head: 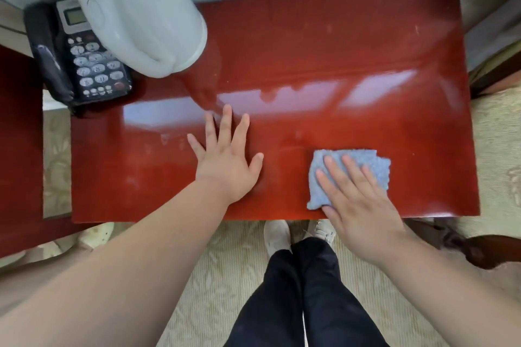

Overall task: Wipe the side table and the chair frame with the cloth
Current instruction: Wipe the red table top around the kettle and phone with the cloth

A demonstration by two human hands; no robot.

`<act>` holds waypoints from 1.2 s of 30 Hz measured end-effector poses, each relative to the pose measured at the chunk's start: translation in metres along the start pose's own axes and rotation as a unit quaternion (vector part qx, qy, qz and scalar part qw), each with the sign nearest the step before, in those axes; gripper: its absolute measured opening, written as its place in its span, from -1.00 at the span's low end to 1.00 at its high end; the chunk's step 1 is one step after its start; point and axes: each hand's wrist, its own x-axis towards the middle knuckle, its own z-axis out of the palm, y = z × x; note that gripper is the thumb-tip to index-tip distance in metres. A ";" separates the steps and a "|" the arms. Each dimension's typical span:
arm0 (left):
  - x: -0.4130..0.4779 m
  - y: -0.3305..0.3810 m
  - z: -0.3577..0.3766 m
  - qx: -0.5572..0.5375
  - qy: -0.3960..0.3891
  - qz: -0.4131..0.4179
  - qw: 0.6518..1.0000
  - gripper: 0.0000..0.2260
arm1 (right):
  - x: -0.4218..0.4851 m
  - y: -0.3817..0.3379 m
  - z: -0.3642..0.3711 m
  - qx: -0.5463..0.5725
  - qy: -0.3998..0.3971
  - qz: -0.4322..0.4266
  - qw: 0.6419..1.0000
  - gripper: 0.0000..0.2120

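A glossy red-brown side table [324, 65] fills the middle of the head view. On its near right part lies a folded blue cloth [375, 163]. My right hand [358, 200] presses flat on the cloth, fingers spread over it and palm reaching past the table's front edge. My left hand [225, 155] rests flat on the bare tabletop left of the cloth, fingers apart, holding nothing. A dark red wooden chair frame [19, 149] stands at the left edge.
A white electric kettle [135, 14] stands at the table's back left. Beside it a black desk phone [76, 56] sits on the left corner. Another chair's cushion [499, 149] and dark wooden arm [465, 245] lie to the right. My legs and shoes are below the front edge on the carpet.
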 end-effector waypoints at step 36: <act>-0.141 -0.196 0.069 -0.159 0.156 -0.155 0.963 -0.40 | 0.237 -0.274 -0.012 -0.005 0.001 -0.180 0.984 -0.33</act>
